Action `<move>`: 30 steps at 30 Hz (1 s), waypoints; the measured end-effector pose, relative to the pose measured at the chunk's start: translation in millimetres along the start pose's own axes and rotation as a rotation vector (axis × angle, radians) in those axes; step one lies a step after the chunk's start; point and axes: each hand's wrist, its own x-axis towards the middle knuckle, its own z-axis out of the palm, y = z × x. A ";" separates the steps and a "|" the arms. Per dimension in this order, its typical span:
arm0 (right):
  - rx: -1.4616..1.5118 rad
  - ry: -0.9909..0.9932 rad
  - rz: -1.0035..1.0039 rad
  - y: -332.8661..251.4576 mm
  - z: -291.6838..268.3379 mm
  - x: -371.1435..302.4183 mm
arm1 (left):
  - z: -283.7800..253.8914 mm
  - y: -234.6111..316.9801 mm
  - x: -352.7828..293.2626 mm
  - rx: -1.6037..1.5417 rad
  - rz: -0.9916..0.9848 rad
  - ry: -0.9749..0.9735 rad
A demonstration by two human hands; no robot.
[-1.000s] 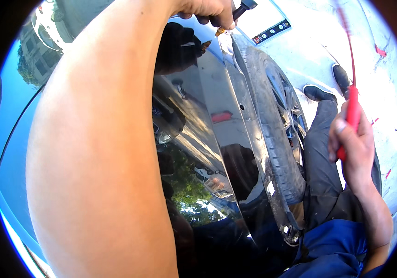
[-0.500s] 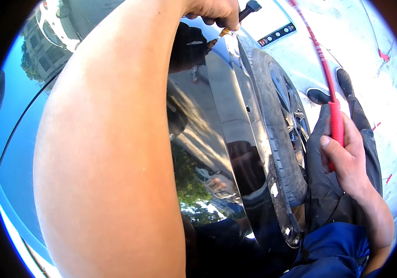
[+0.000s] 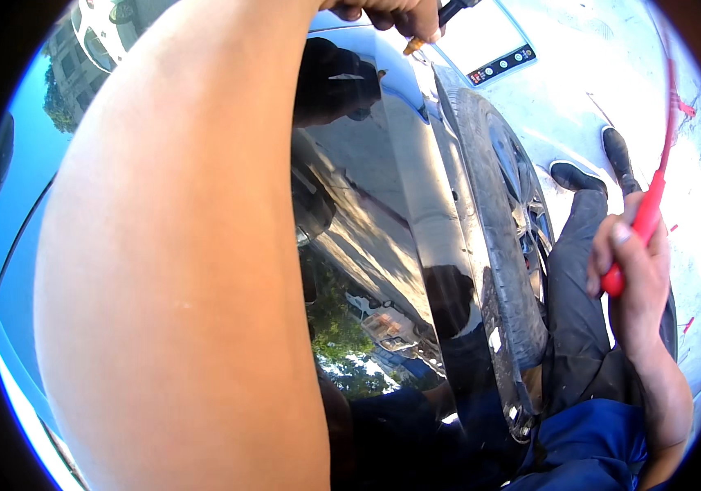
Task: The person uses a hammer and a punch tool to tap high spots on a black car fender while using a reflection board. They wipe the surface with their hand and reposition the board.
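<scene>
Wearing dark, near-black trousers [image 3: 575, 286], loose and creased along the legs, with low dark shoes [image 3: 577, 176] showing a thin pale edge around the sole. Dressed around the waist in a deep blue garment [image 3: 592, 438], bunched into soft folds. Bare along the left forearm [image 3: 179, 262] and right forearm [image 3: 660, 376], down to the ungloved left hand [image 3: 391, 15] and right hand [image 3: 638, 262].

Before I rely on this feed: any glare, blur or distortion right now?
Head view: the sunlit ground is washed out nearly white; head view: the red-handled tool has a blurred upper shaft; head view: the glossy dark car panel mirrors its surroundings; head view: fisheye bends edges, corners black.
</scene>
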 end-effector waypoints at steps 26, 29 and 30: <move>0.189 -0.043 0.049 -0.6 0.8 4.0 | 17.9 -17.7 6.3 -0.066 0.010 0.228; 0.037 -0.161 0.113 1.9 -6.0 0.5 | 21.3 -20.6 12.2 -0.038 -0.031 0.206; 0.026 -0.134 0.100 0.4 -8.1 1.4 | 21.5 -23.4 13.1 -0.038 -0.013 0.232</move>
